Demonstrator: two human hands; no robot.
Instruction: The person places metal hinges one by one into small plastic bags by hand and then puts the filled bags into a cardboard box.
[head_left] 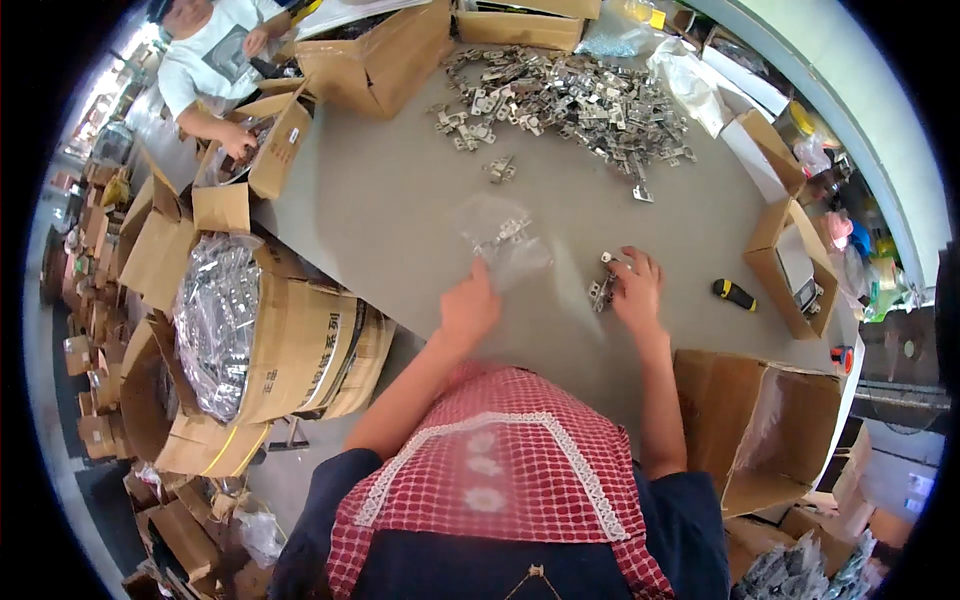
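"First, how is the working area bounded in the head view?"

"On the left it is bounded by the slanting edge of the grey tabletop (370, 170), beside which a bulging carton (295, 350) is placed. On the right it is limited by an open carton (805, 285), and at the far side by a heap of metal fittings (590, 105). Room for movement is left between the left edge and the clear plastic bag (525, 258), and between the right hand (638, 288) and a black-and-yellow handle (735, 294)."

"How are the hands set?"

"The left hand (470, 303) is held with its index finger extended to the near edge of the bag; whether the film is pinched cannot be told. The right hand is half curled against a metal fitting (601, 292) on the near part of the tabletop; whether it is firmly gripped cannot be told."

"And the materials?"

"The bag is formed of thin, crinkled film. A second fitting (512, 231) is seen at it, though inside or beneath cannot be told. The fittings are shiny, narrow and angular. The cartons are made of brown board; the apron (500, 460) is red-checked and trimmed with white lace."
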